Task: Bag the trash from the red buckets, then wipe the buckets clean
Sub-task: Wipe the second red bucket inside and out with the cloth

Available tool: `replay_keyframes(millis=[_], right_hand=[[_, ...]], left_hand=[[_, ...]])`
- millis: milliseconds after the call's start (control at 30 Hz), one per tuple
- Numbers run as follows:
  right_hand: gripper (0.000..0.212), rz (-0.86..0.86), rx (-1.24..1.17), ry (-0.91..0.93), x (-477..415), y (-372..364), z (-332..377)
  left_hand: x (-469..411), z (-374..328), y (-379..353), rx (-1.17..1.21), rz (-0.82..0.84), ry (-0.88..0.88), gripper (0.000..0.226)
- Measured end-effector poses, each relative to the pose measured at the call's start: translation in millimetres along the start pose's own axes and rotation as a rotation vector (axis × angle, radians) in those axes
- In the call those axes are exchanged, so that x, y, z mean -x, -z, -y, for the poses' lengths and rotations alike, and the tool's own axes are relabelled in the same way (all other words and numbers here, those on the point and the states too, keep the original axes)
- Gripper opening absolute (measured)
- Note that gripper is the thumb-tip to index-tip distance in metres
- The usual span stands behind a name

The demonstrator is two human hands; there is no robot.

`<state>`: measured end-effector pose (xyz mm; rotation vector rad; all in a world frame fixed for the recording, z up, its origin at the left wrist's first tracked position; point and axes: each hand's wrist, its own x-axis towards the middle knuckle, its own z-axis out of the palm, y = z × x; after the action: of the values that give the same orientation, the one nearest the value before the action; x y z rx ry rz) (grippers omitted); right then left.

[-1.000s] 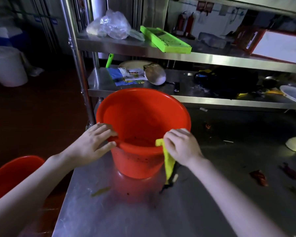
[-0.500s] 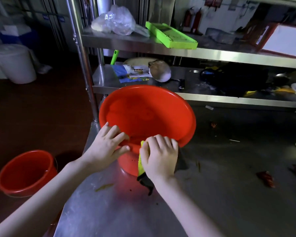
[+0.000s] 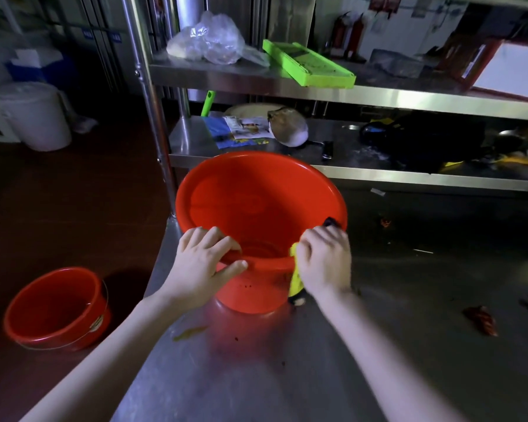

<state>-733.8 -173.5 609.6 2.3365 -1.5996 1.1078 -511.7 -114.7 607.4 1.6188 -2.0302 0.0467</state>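
Note:
A large red bucket [image 3: 256, 202] stands on the steel table [image 3: 287, 376], tipped slightly toward me. My left hand [image 3: 203, 263] grips its near rim, fingers hooked inside and thumb along the outside. My right hand [image 3: 325, 261] presses a yellow and black cloth [image 3: 295, 283] against the rim at the near right, fingers curled over it; most of the cloth is hidden under the hand. A second, smaller red bucket [image 3: 55, 309] sits on the dark floor at lower left.
A steel shelf rack [image 3: 287, 86] rises behind the bucket, holding a clear plastic bag [image 3: 208, 41], a green tray [image 3: 308, 63], papers and a pan. Red scraps [image 3: 482, 319] lie on the table at right. A white bin [image 3: 37, 114] stands at far left.
My right hand with the cloth has slid from the front of the rim round to the right side. My left hand keeps its hold on the rim.

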Motion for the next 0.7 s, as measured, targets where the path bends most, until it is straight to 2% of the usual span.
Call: replay_keyframes(millis=[100,167,233,333,400,467,567,633,700], right_hand=[[0.017,-0.041,0.010,-0.016,23.0,-11.4,50.3],[0.019,-0.013,0.009,0.058,21.6,-9.5,54.5],[0.022,0.081,0.001,0.137,9.2,0.2,35.5],[0.030,0.233,0.003,0.211,-16.1,17.1,-9.3],[0.037,0.343,-0.008,0.219,-31.9,23.5,-36.5],[0.042,0.376,-0.005,0.207,-40.9,23.6,-53.4],[0.037,0.207,-0.008,0.069,-32.3,15.6,-45.8],[0.030,0.035,0.035,-0.060,-16.2,7.0,-21.4],[0.023,-0.046,0.079,-0.104,2.3,-4.3,16.8]], left_hand=[[5.9,-13.0,0.9,-0.030,0.023,0.026,0.053],[6.2,-9.5,10.0,0.047,0.045,0.032,0.054],[4.6,6.2,22.8,0.077,0.056,0.010,0.059],[4.5,40.0,41.9,-0.016,0.115,-0.020,0.064],[5.9,47.0,42.3,-0.075,0.185,-0.104,0.061],[2.7,37.0,33.8,-0.087,0.217,-0.141,0.057],[-2.4,22.9,19.2,-0.057,0.119,-0.086,0.046],[-3.6,21.1,15.6,-0.009,0.068,-0.036,0.043],[-1.2,16.7,11.5,0.034,0.030,-0.029,0.042]])
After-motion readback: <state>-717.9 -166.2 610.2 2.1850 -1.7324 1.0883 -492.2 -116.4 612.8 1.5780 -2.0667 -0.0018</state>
